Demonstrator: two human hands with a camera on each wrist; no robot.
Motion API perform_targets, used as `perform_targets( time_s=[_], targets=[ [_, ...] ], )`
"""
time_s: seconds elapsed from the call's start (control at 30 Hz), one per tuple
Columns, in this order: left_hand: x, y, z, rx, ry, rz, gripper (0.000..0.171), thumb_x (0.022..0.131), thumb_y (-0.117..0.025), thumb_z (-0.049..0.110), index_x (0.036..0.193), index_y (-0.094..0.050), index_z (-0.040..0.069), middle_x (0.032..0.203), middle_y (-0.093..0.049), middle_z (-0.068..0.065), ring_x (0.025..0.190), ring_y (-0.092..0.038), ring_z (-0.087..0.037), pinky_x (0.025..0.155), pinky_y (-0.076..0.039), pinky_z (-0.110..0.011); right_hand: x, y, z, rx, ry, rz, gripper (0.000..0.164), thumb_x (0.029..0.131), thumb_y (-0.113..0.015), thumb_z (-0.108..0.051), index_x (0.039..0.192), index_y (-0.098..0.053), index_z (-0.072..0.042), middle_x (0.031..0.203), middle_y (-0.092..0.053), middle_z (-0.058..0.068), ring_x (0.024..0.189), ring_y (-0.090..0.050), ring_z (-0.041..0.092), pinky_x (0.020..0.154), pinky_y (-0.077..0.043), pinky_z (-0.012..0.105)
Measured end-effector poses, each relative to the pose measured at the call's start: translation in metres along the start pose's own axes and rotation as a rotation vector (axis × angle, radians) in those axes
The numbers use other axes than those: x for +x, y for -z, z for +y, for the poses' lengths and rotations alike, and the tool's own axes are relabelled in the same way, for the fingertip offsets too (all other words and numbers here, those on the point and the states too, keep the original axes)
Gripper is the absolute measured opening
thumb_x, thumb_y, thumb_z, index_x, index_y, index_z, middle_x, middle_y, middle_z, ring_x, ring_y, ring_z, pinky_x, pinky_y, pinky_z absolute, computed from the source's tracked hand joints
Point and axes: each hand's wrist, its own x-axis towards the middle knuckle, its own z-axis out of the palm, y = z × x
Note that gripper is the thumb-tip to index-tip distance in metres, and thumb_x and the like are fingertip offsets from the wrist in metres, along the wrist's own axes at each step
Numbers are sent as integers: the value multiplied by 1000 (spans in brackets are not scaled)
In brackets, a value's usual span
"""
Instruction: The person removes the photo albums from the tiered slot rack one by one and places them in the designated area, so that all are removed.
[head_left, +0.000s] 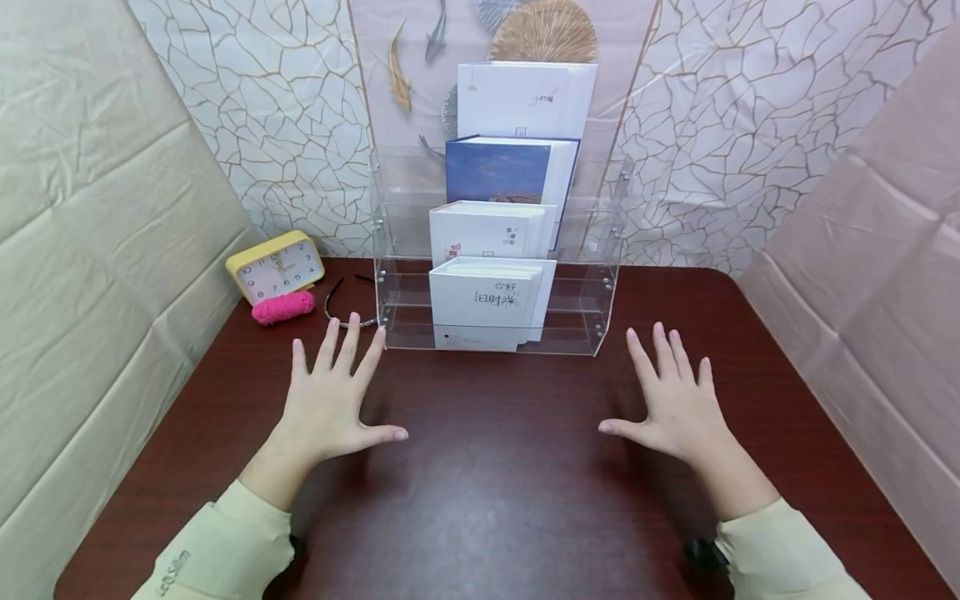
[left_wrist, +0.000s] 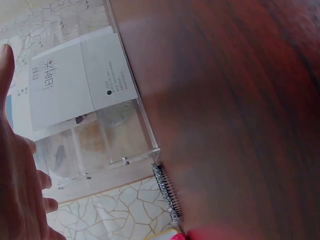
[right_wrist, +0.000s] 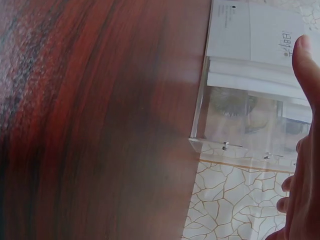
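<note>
Both hands are spread over the dark wooden table point(head_left: 480, 467), palms down and holding nothing. My left hand point(head_left: 330, 408) is left of centre, its fingertips near a thin dark headband point(head_left: 348, 321) and the left corner of a clear acrylic rack point(head_left: 570, 340). On the right, my right hand point(head_left: 675, 412) points its fingers forward, thumb toward the middle. The tiered rack holds a white book point(head_left: 480, 308) in front, another white book point(head_left: 480, 229) behind it, a blue-covered book point(head_left: 498, 171) above, and a white book point(head_left: 525, 96) at the top.
At the back left a yellow alarm clock point(head_left: 277, 267) leans tilted, with a pink yarn bundle point(head_left: 283, 307) in front of it. Beige cloth walls point(head_left: 90, 275) flank the table, and a crackle-patterned backdrop point(head_left: 720, 142) closes off the rear.
</note>
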Motion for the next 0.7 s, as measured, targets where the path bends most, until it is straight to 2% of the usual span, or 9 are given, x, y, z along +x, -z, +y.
perform_targets(
  time_s=[0.37, 0.53, 0.7],
  targets=[
    [-3, -2, -3, -1, 23, 13, 121, 57, -43, 91, 152, -9, 24, 155, 1, -13, 139, -5, -38, 99, 1, -70, 5, -5, -3, -29, 12, -18, 120, 61, -64, -77, 152, -7, -22, 153, -2, 21, 138, -4, 41, 94, -7, 74],
    [-3, -4, -3, -31, 24, 34, 122, 61, -44, 89, 152, -8, 16, 155, -2, -12, 138, -11, -38, 101, 1, -67, 5, -4, -5, -45, 21, -12, 120, 61, -62, -78, 152, -7, -21, 153, -3, 22, 138, -3, 40, 95, -6, 73],
    [0, -3, -4, -72, 17, 25, 119, 69, -44, 84, 150, -1, 8, 155, -4, -12, 138, -15, -36, 103, -5, -65, 5, -2, -5, -22, 24, -15, 122, 61, -63, -77, 152, -6, -19, 153, -3, 23, 138, 0, 40, 96, -8, 73]
  ],
)
